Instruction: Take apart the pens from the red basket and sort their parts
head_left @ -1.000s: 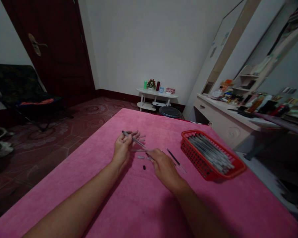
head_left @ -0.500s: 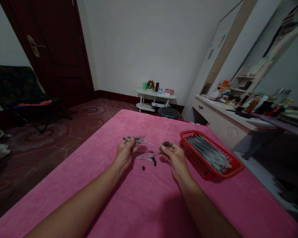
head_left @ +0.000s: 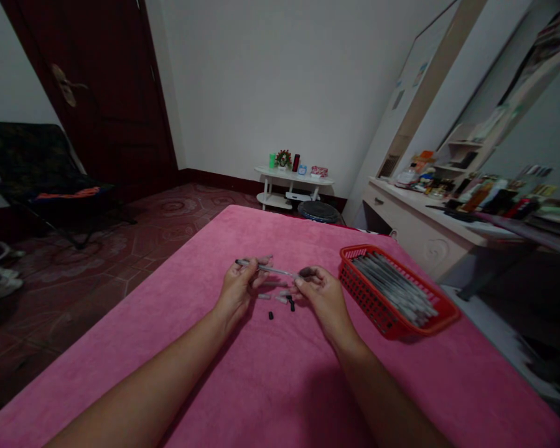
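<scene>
My left hand is closed round a thin grey pen that points to the right, above the pink cloth. The fingers of my right hand pinch the pen's right end, where a small dark piece shows at the fingertips. Below the two hands, small pen parts lie loose on the cloth, some pale and some black.
A red basket filled with several grey pens stands at the right of the cloth. Beyond are a white side table, a dresser with bottles, a dark door and a folding chair.
My right hand lifted off the cloth, where it lay flat by a black refill, and came up to the pen's right end. The left hand kept its hold on the pen.
</scene>
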Demonstrator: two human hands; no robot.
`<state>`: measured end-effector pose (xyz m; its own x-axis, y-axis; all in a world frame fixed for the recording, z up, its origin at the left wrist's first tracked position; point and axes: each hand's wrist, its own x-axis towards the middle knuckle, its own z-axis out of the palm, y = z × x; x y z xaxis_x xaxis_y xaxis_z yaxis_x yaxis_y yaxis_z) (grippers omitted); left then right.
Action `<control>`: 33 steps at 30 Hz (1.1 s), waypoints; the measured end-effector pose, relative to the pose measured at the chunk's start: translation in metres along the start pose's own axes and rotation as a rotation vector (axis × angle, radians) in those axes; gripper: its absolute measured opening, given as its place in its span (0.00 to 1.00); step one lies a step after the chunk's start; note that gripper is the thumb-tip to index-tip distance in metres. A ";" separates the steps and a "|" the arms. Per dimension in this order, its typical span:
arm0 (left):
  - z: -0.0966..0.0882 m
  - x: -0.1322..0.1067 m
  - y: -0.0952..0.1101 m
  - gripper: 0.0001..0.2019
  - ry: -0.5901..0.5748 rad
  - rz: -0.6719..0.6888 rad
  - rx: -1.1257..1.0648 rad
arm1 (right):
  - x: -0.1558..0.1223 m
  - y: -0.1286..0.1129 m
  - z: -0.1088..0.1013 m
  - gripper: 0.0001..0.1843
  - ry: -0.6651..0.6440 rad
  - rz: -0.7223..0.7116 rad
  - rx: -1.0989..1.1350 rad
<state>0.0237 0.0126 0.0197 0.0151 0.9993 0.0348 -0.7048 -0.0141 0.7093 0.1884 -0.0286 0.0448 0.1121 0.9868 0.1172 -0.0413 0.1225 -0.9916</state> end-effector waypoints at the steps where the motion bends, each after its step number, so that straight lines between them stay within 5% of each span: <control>1: -0.001 0.001 -0.001 0.11 0.010 -0.002 0.002 | 0.000 -0.001 0.001 0.13 -0.005 -0.032 -0.045; 7: -0.006 0.005 -0.007 0.12 0.043 -0.067 0.024 | -0.004 -0.004 0.003 0.06 0.012 -0.242 -0.354; 14: 0.000 -0.001 -0.006 0.12 0.042 -0.058 0.011 | -0.007 0.011 0.000 0.04 0.056 -0.254 -0.409; 23: 0.004 -0.009 0.001 0.19 -0.079 -0.010 0.026 | -0.013 -0.008 0.007 0.07 0.048 -0.041 -0.077; 30: 0.007 -0.012 0.006 0.22 -0.176 0.059 0.061 | -0.004 -0.008 -0.003 0.08 -0.073 0.430 0.207; 33: 0.004 -0.009 0.005 0.21 -0.188 0.074 0.090 | -0.003 -0.008 -0.004 0.07 -0.114 0.520 0.238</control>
<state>0.0232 0.0033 0.0259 0.1039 0.9713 0.2139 -0.6425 -0.0986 0.7599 0.1926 -0.0327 0.0520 -0.0894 0.9273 -0.3635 -0.2860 -0.3735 -0.8824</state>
